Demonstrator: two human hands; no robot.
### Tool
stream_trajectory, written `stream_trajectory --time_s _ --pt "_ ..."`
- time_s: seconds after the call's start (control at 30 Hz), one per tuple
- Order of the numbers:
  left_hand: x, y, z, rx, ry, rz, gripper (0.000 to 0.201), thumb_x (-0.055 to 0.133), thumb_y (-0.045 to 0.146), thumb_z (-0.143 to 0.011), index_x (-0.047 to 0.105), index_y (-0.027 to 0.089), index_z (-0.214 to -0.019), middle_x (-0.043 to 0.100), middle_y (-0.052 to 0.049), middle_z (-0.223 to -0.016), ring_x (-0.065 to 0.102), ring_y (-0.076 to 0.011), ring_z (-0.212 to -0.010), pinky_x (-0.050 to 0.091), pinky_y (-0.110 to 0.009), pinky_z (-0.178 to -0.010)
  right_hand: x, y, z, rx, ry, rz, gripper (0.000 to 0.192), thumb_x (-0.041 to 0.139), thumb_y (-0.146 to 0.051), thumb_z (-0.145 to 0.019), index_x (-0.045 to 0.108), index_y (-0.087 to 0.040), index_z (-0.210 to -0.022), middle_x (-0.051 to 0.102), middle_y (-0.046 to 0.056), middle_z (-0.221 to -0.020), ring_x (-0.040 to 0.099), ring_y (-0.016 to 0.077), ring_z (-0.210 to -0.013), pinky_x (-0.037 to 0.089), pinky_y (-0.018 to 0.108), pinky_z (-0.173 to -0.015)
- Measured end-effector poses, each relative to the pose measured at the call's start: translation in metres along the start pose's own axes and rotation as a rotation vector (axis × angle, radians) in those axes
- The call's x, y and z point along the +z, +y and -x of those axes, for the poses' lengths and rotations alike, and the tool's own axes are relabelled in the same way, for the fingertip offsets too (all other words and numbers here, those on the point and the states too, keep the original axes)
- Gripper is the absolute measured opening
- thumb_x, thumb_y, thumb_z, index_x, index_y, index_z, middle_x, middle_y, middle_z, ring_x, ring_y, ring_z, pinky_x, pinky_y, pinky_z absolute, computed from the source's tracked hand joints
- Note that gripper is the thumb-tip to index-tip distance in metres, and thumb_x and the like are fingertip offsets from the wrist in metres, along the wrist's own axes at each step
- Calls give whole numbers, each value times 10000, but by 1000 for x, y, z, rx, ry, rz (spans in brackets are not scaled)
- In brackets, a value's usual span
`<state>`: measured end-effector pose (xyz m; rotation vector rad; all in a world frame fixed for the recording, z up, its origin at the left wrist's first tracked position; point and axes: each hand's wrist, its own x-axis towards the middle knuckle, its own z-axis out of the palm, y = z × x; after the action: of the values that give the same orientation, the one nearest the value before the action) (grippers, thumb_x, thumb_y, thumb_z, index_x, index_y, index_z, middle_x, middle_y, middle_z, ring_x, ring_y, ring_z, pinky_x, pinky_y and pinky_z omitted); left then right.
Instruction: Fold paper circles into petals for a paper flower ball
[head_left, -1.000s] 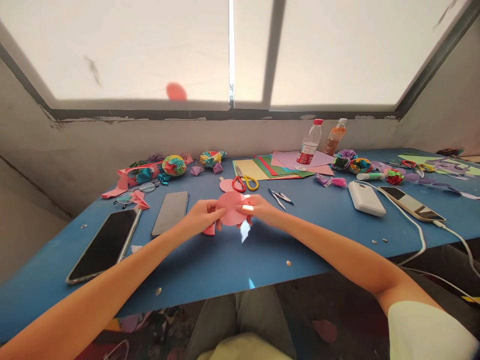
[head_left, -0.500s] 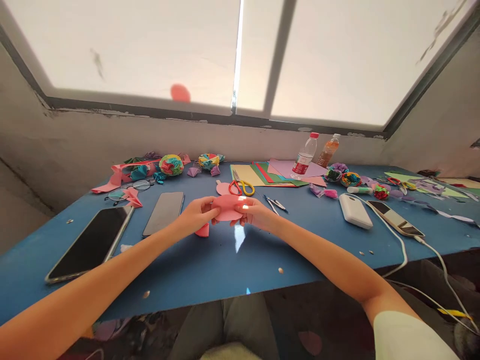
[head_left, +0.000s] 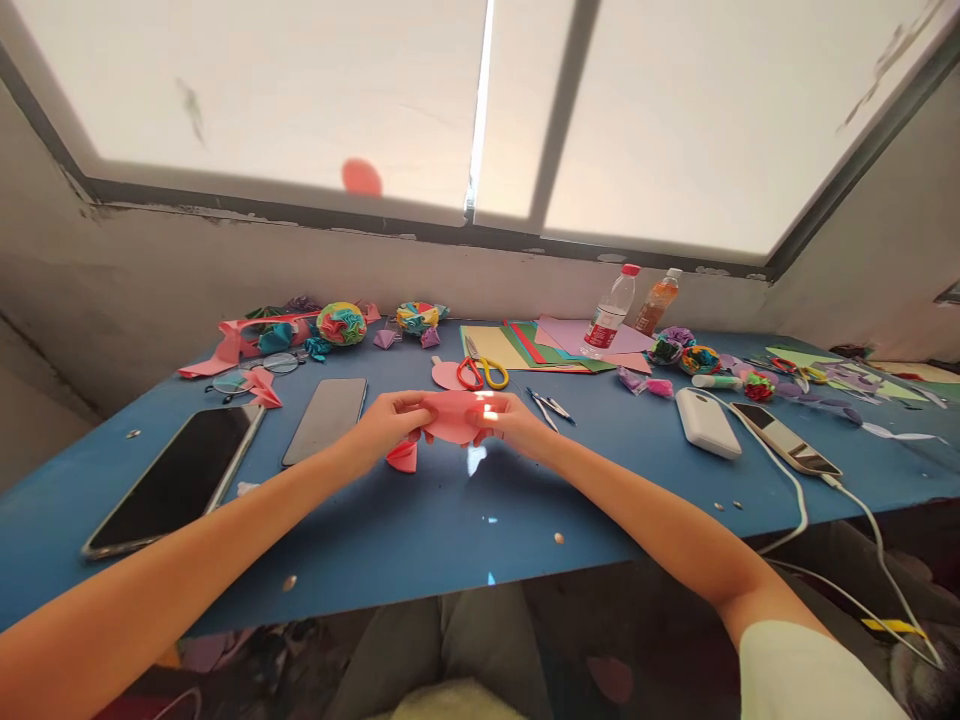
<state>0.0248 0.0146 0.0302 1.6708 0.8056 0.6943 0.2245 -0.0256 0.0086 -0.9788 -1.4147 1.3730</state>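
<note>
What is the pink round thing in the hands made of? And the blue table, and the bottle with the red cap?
The pink circle looks like thin matte paper; it bends between the left hand and right hand. The blue table seems a painted board with small screw heads. The bottle looks like clear plastic.

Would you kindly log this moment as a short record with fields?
left hand: pinches left edge of pink paper circle
right hand: pinches its right edge
under hands: folded pink paper piece on blue table
behind: red-and-yellow scissors, coloured paper sheets
left: two phones
right: power bank
</note>
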Motion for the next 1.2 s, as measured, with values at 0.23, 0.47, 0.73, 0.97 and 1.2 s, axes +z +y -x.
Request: stream_trajectory --time_s 0.23,0.47,0.73,0.97,1.2 --pt "-1 -6 -1 -8 18 1 344 535 287 -662 687 154 -942 553 -12 -587 458 -109 -524 344 -211 -451 0 -9 2 95 -174 -142 651 345 -657 -757 540 -113 -1057 611 116 -859 587 213 -773 494 352 -687" --pt "2 -3 4 78 12 -111 361 477 261 -638 701 154 -900 602 -24 -656 502 -134 -575 374 -223 -486 8 -4 4 94 -100 73 442 623 -511 -725 586 -126 -940 585 66 -829 576 140 -673 486 251 -620" --pt "2 -4 7 193 88 -321 346 463 448 -797 688 193 -861 616 -3 -674 474 -102 -517 364 -205 -489 10 0 3 -28 2 247 399 600 -469 -757 617 -115 -942 593 50 -794 578 124 -635 464 216 -541" --pt "5 -7 5 221 109 -421 319 524 454 -768 680 193 -862 649 -15 -747 484 -91 -483 396 -196 -455 15 0 5 -99 9 310 383 589 -456 -765 620 -113 -934 582 50 -821 590 135 -647 476 218 -517" --pt "7 -2 9 230 125 -435 304 530 453 -765 676 207 -869 666 -15 -818 519 -97 -536 423 -191 -468 14 1 4 -111 25 347 362 546 -459 -799 606 -119 -907 584 51 -812 595 138 -651 482 220 -514"
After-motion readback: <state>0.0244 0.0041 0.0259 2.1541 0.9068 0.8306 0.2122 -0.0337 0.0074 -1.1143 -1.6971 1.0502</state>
